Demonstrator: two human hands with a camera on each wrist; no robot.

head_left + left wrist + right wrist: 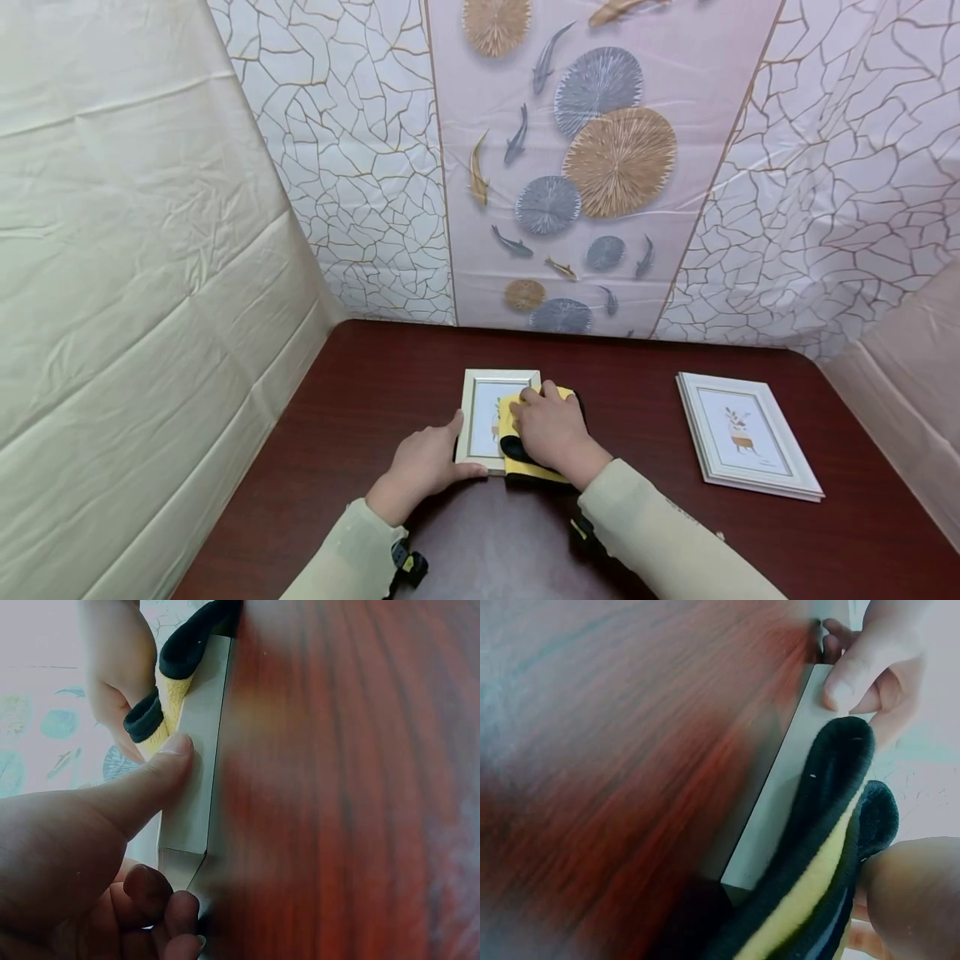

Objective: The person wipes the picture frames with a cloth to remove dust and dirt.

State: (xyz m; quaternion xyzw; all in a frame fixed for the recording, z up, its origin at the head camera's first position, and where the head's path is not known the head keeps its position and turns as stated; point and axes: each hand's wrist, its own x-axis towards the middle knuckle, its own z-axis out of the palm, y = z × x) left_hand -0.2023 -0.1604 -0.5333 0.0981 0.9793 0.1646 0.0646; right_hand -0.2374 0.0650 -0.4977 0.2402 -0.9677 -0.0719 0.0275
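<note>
Head view: your L hand (423, 460) grips the near-L corner of a pale picture frame (480, 429), which lies face up on the dark red-brown tabletop (360, 400). Thumb's along the near edge, fingers on the L side, prob. so the frame won't slide under side pressure. Your R hand (553, 427) has bent fingers gripping a folded yellow cloth w/ black edging (509, 417), held down on the frame's R part; the fold prob. gives you a thicker pad. Well off to the R sits a stack of pale frames (750, 437), potted-plant print on top, likely piled to save room & stay out of your way.

Hidden: the frame's R side & approx. half its print, under cloth & R hand. R wrist view: cloth blocks most of your R fingers, so can't tell where that thumb sits. L wrist view: corner's clear, but fingertips beyond it are partly tucked away. Stack count's hard to make out; forearms cut off at the bottom.
</note>
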